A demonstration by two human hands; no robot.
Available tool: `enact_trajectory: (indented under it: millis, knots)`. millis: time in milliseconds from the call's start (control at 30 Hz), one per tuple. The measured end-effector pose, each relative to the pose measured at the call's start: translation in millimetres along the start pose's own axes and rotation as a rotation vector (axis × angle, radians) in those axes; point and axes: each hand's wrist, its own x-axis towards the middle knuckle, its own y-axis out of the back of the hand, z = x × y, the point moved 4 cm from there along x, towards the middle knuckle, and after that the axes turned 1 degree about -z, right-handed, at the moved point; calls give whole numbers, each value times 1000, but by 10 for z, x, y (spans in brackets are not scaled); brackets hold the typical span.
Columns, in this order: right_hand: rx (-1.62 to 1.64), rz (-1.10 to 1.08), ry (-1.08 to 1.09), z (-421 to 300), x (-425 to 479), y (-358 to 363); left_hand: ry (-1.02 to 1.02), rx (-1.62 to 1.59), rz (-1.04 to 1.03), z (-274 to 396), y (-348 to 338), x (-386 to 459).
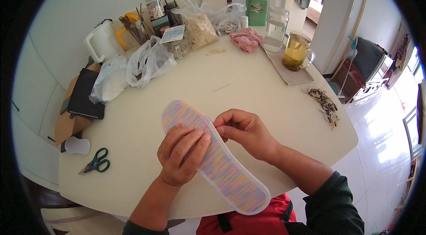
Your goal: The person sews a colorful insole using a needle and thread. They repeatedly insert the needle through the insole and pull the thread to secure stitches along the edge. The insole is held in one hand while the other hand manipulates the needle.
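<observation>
A shoe insole (229, 168) with a multicoloured woven or stitched face and a white bound edge slants over the table's front edge. My left hand (184, 155) grips it from the left side, fingers spread over the upper face and the thumb hidden. At the insole's right edge, the thumb and forefinger of my right hand (248, 133) are pinched together against the white binding. Anything small between those fingertips is too hidden to tell. Beyond the insole a thin, straight, needle-like piece (221, 87) lies on the table. Scissors (96, 162) with dark green handles rest at the left.
On the cream table (139, 181), plastic bags (151, 62), a white kettle (105, 42) and a black notebook (87, 93) stand or lie left. A pink cloth (246, 39), glass jar (276, 30), glass tea mug (296, 52) and seed shells (322, 105) are rightward.
</observation>
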Motion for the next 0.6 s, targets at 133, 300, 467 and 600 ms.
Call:
enact_trajectory:
  millis: [133,300,467,600]
  knots:
    - [-31,-23,2,-2,14,30,37,-19,4,-22,-30,-9]
    - [-19,-33,-29,-15,-10,42,77,-82,-12,-44,-57,-5]
    - [-81,13,-13,-50,-34,-3,93,-110,-22,-31,-59,-18]
    - [-139,19,1,-26,-50,4,80,-83,-27,2,-61,-18]
